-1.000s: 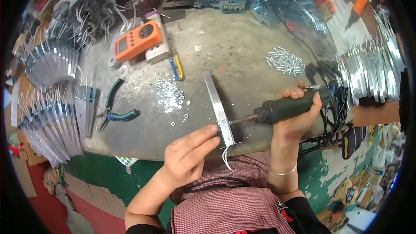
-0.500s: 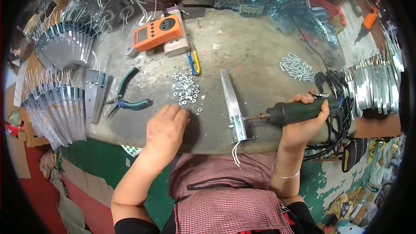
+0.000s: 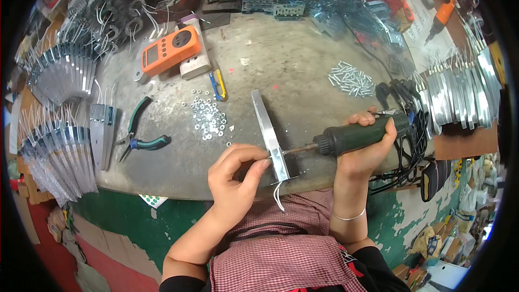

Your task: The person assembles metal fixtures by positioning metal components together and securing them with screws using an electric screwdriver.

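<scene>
My right hand (image 3: 367, 140) is wrapped round a dark green electric screwdriver (image 3: 351, 139) lying nearly level. Its bit points left and meets the right side of a long silver metal bar (image 3: 266, 124) with white wires at its near end. At the bar's left side, the thumb and forefinger of my left hand (image 3: 238, 176) are pinched together, opposite the bit. Whatever they hold is too small or hidden to make out. Just beyond that hand lies a loose pile of small nuts (image 3: 210, 119). Several short screws (image 3: 351, 78) lie in a heap beyond the screwdriver.
Pliers (image 3: 138, 135) and an orange meter (image 3: 170, 50) lie on the left, with blue-yellow snips (image 3: 218, 85) nearby. Rows of wired metal bars stand at left (image 3: 59, 151) and right (image 3: 457, 97). Black cables (image 3: 408, 151) bunch beside the screwdriver. Bluish metal plates (image 3: 324, 5) are piled at the back.
My left hand has moved right from beside the nuts to the bar, its fingers now pinched against it. The right hand still holds the screwdriver at the bar. The whole view has shifted slightly.
</scene>
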The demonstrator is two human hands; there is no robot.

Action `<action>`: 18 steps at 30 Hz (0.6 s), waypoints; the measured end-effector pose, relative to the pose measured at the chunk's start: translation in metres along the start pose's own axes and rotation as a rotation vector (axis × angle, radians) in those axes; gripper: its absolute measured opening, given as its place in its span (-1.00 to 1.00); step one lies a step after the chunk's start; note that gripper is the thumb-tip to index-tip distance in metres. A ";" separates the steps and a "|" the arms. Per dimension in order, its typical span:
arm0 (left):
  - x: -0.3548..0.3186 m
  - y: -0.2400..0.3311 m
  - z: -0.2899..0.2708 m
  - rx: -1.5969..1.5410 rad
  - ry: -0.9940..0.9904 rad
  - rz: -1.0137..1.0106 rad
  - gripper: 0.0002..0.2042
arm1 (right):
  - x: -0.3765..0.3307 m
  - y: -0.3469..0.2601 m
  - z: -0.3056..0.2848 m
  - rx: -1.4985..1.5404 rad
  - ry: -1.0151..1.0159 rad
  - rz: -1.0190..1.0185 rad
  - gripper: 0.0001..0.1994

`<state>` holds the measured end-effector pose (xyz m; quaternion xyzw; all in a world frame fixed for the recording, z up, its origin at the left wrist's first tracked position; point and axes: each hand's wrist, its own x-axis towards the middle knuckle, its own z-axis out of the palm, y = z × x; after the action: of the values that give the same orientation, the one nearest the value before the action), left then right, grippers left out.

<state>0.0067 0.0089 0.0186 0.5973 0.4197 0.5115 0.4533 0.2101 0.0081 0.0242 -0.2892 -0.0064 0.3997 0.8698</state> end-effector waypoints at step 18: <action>-0.006 0.000 0.005 0.028 0.072 -0.220 -0.86 | 0.005 0.003 -0.016 0.338 -0.044 0.213 -0.72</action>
<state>0.0106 0.0023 0.0165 0.5352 0.5058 0.4739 0.4828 0.2152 0.0046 0.0086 -0.1295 0.0724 0.4911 0.8584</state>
